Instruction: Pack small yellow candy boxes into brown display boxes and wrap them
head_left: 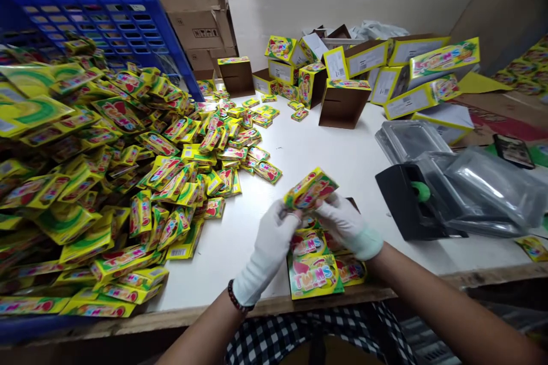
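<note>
Yellow rectangular cardboard packet (311, 188) with glossy red fruit print is pinched between both hands, above the near edge of the smooth white desk (325, 148). Left hand (269, 245) and right hand (346, 228), in white knit gloves, close on its ends. Beneath them lies a flat stack of matching packets (314, 276); a loose heap of the same packets (107, 182) slopes at left.

Bright even overhead light, soft shadows; edges stretched and blurred, glare on plastic trays (479, 182)
</note>
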### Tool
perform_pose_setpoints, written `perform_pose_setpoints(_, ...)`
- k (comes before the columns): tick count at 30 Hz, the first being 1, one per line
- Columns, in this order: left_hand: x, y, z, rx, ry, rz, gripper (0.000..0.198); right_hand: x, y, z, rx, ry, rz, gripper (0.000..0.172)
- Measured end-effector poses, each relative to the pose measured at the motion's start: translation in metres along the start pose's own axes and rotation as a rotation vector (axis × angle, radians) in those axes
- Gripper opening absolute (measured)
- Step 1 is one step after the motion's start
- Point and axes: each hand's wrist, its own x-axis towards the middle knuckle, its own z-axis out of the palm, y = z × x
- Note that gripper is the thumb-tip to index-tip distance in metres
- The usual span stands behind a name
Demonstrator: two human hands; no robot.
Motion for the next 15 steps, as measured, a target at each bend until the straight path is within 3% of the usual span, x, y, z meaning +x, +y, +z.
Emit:
perform_pose_setpoints(3, 0.001, 0.002, -0.027, 0.501, 0.054, 0.255, 0.024, 0.001, -0.009, -0.02, -0.149, -0.025, -0.091, 0.044)
perform_pose_setpoints(6, 0.012, 0.022, -0.086, 1.061, 0.237, 0.433, 0.029, 0.006, -0.018, -0.039, -0.607, -0.115, -0.166, 0.04)
perform_pose_setpoints(10, 0.031, 0.047, -0.167, 1.693, 0.494, 0.165, 0.046, 0.015, -0.015, -0.032, -1.162, -0.337, -0.215, 0.034)
perform_pose_setpoints(12, 0.037, 0.049, -0.192, 1.836, 0.472, 0.073, 0.046, 0.02, -0.009, -0.019, -1.383, -0.429, -0.182, 0.031)
perform_pose_setpoints(15, 0.035, 0.048, -0.209, 1.876, 0.412, 0.108, 0.035, 0.022, -0.002, -0.001, -1.632, -0.42, -0.124, 0.027)
